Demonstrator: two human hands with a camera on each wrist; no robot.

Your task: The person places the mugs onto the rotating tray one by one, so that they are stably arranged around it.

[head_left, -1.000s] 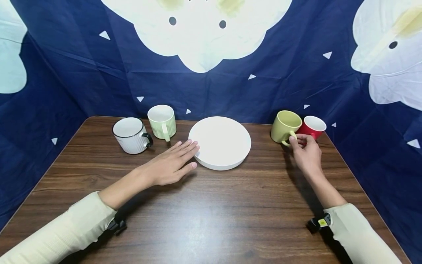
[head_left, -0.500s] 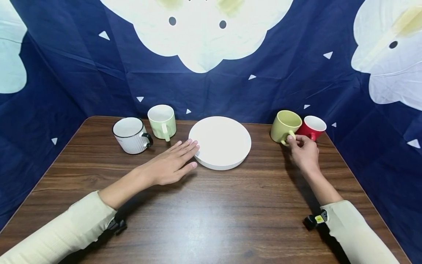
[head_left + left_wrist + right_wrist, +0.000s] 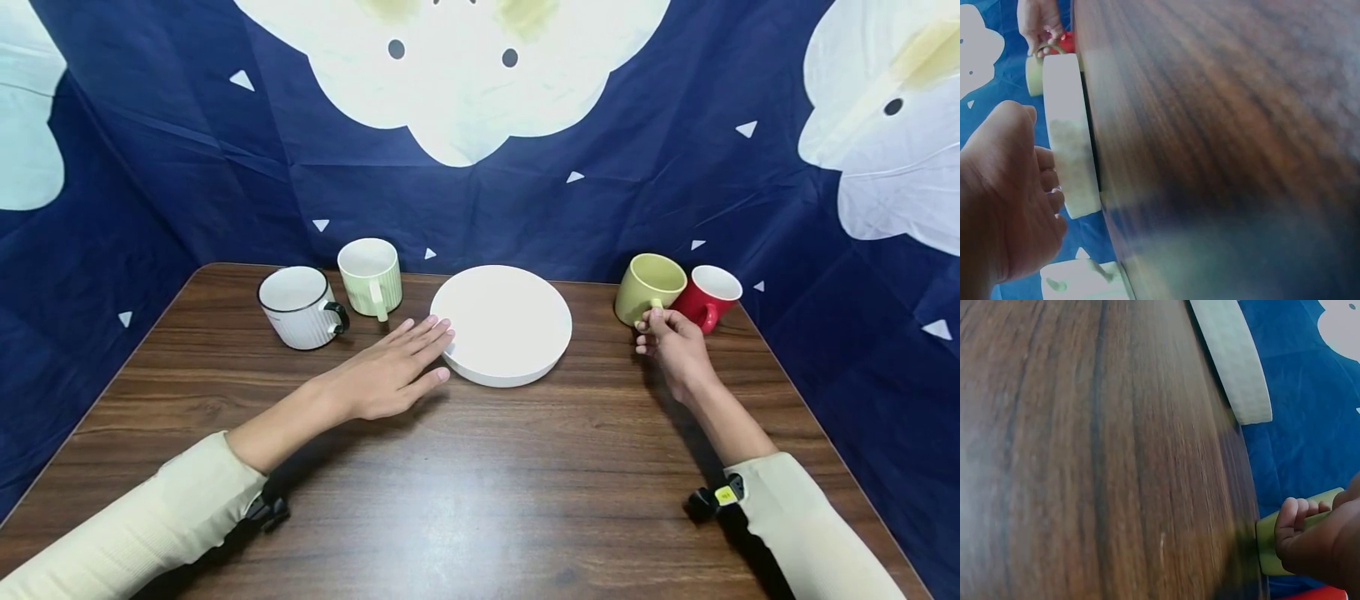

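My right hand (image 3: 681, 354) grips the handle of a yellow-green mug (image 3: 647, 292), its thumb on top and fingers curled about it. The mug stands upright on the table. In the right wrist view, the curled right hand (image 3: 1319, 540) hides part of the yellow-green mug (image 3: 1267, 545). My left hand (image 3: 386, 379) is stretched out flat, palm down, with fingertips over the left rim of a round white disc (image 3: 502, 329). From the left wrist view, the left hand (image 3: 1013, 194) is beside the disc's thick side (image 3: 1071, 137); contact is unclear.
A red mug (image 3: 708, 296) stands just right of the yellow-green one. Left of the disc are a pale green ribbed mug (image 3: 367, 279) and a white mug (image 3: 296, 312) with black rim and handle. Blue patterned cloth (image 3: 472, 212) stands behind the wooden table (image 3: 465, 483).
My right hand has shifted slightly left and its fingers have closed round the yellow-green mug's handle. More of the red mug shows now. My left hand has stayed still.
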